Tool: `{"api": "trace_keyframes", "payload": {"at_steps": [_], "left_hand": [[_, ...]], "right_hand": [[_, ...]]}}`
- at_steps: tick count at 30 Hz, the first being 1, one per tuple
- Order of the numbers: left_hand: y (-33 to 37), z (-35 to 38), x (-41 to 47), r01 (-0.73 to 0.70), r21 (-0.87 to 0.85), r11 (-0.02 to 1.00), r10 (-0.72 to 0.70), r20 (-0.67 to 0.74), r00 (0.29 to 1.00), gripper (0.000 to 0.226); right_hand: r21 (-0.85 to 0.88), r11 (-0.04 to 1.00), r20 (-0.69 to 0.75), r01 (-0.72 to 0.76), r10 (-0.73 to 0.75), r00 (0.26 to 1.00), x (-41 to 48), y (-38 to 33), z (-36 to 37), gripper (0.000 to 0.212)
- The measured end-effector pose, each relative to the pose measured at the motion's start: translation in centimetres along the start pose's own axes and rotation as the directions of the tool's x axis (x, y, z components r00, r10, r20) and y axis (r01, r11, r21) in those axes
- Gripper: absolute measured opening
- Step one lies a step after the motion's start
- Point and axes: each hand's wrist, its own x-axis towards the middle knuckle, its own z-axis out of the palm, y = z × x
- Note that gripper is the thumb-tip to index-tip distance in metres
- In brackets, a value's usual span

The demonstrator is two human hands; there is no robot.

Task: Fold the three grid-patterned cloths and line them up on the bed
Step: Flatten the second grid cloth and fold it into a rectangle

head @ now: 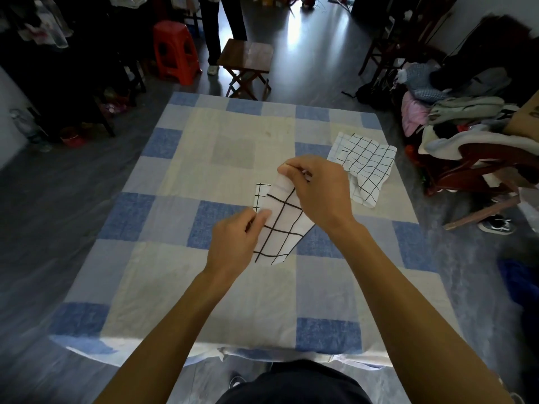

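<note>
Head view looks down on a bed covered with a blue, beige and pale grey checked sheet. Both bare hands are raised over its middle, holding one white cloth with a wide dark grid pattern. The right hand pinches the cloth's top edge between thumb and fingertips, fingers curled in tight. The left hand grips the cloth's left edge lower down, fingers closed narrow around the fabric. The cloth hangs folded and slanted between them, its lower corner just above the sheet. A second white cloth with a finer black grid lies rumpled and unfolded on the bed's right side, near the edge, just beyond the right hand. Beyond the far end of the bed stand a red plastic stool and a small dark wooden folding stool on the dark floor
</note>
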Motion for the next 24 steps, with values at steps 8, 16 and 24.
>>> {"api": "trace_keyframes", "payload": {"at_steps": [8,16,24], "left_hand": [[-1.9,0.2,-2.0,-0.065,0.122,0.99,0.057,0.07,0.996,0.042],[-4.5,0.4,-3.7,-0.186,0.206,0.961,0.166,0.11,0.98,0.049],[-7.3,-1.7,-4.5,-0.239,0.423,0.874,0.181,0.173,0.968,0.048]], "right_hand": [[-0.017,0.999,-0.115,-0.043,0.041,0.993,-0.5,1.1,-0.5,0.016],[-0.013,0.994,-0.19,-0.112,0.108,0.976,-1.6,2.0,-0.7,0.017],[-0.148,0.989,-0.097,0.029,-0.043,0.994,-2.1,3.9,-1.4,0.019]]}}
